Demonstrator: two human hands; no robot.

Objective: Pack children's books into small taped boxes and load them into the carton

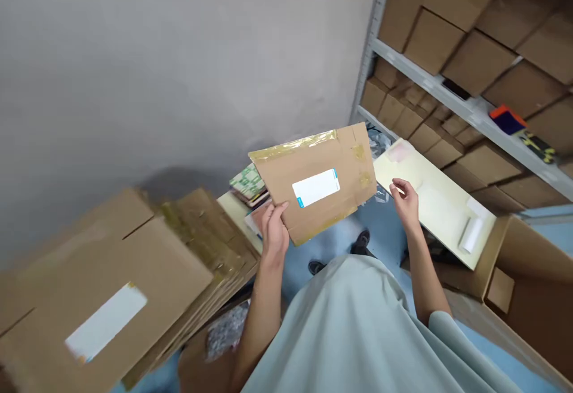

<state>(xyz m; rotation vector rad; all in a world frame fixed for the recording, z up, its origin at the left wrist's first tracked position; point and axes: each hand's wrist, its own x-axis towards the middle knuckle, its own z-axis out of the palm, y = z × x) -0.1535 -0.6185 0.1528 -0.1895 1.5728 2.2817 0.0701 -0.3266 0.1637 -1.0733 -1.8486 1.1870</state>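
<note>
A flattened cardboard box (273, 178) with a white label (316, 188) and strips of clear tape is raised in front of me. My left hand (275, 231) grips its lower left corner, thumb on the face. To the right of the cardboard, apart from it, my right hand (405, 203) hangs in the air with loosely bent fingers and nothing visible in it.
Flattened boxes (102, 262) are stacked at left, beside some books (248, 183). A pale board (427, 193) with a white roll (471, 235) lies at right, near an open carton (537, 256). Shelves (465, 98) of boxes stand behind; a wall (192, 53) rises ahead.
</note>
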